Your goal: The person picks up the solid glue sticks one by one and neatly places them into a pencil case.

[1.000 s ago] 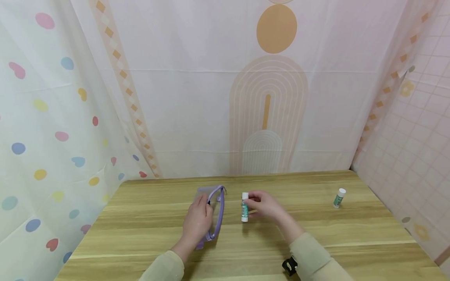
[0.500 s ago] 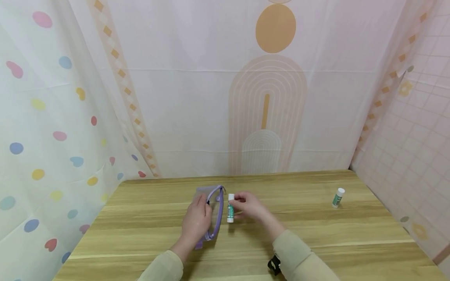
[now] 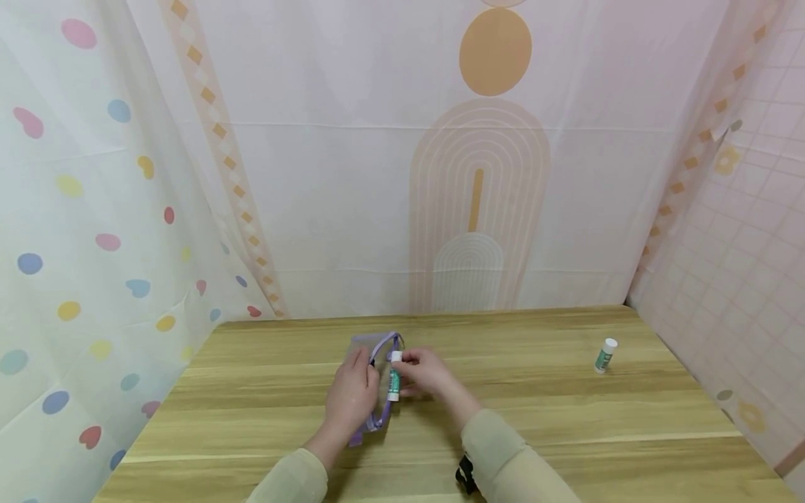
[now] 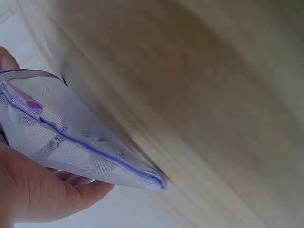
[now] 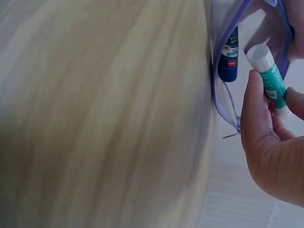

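Observation:
My left hand (image 3: 352, 392) grips a mesh zipper pouch (image 4: 90, 137) with purple trim and holds its mouth apart, facing right. Between the thumb and fingers of my right hand (image 3: 430, 374) is a white glue stick (image 5: 270, 80) with a green label. In the head view it overlaps the purple edge of the pouch's mouth. Through that mouth, the right wrist view shows a dark blue tube (image 5: 229, 58) lying inside. The mesh partly veils other contents in the left wrist view.
Another green-labelled glue stick (image 3: 606, 355) stands upright at the right of the wooden table (image 3: 516, 349). A patterned curtain (image 3: 339, 209) hangs along the table's back edge, with more cloth at both sides. A black strap (image 3: 465, 475) shows by the right sleeve.
My right hand has carried the glue stick leftward, from a gap beside the pouch to right at its mouth. The left hand and the pouch have stayed in place.

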Demonstrator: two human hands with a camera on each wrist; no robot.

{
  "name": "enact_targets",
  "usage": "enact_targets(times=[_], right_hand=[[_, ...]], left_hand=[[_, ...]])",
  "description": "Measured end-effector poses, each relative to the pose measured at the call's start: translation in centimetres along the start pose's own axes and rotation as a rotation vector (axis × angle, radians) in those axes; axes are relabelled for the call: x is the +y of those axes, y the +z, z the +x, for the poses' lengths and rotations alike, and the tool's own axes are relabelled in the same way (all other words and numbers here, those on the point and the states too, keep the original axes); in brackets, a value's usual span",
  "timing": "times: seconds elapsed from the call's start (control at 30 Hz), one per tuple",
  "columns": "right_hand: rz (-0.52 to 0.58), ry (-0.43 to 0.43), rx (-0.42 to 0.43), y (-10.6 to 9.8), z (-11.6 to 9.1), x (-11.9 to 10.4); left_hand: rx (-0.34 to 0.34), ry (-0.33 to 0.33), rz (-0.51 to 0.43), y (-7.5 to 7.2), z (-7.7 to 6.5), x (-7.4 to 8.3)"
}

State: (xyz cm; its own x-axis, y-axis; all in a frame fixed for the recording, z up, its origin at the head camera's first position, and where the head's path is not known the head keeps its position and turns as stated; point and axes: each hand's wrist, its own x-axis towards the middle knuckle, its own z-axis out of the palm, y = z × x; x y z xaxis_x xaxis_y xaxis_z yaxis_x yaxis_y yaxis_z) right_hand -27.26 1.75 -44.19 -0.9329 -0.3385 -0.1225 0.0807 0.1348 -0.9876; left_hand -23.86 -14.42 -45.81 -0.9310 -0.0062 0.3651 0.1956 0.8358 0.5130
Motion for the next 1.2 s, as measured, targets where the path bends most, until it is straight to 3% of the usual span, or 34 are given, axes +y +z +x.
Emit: enact_targets(times=[0.43, 0.97, 1.2], right_hand=[[-0.020, 0.062, 0.065, 2.2, 1.4, 1.0], [-0.071, 0.099, 0.108, 3.3, 1.9, 0.8], [-0.002, 0.095, 0.087, 3.1, 1.8, 1.0]], left_hand=[[-0.014, -0.013, -0.007, -0.1, 0.1, 0.1], [-0.004, -0.004, -0.019, -0.1, 0.1, 0.0], [-0.004, -0.011, -0.014, 0.0, 0.1, 0.0]])
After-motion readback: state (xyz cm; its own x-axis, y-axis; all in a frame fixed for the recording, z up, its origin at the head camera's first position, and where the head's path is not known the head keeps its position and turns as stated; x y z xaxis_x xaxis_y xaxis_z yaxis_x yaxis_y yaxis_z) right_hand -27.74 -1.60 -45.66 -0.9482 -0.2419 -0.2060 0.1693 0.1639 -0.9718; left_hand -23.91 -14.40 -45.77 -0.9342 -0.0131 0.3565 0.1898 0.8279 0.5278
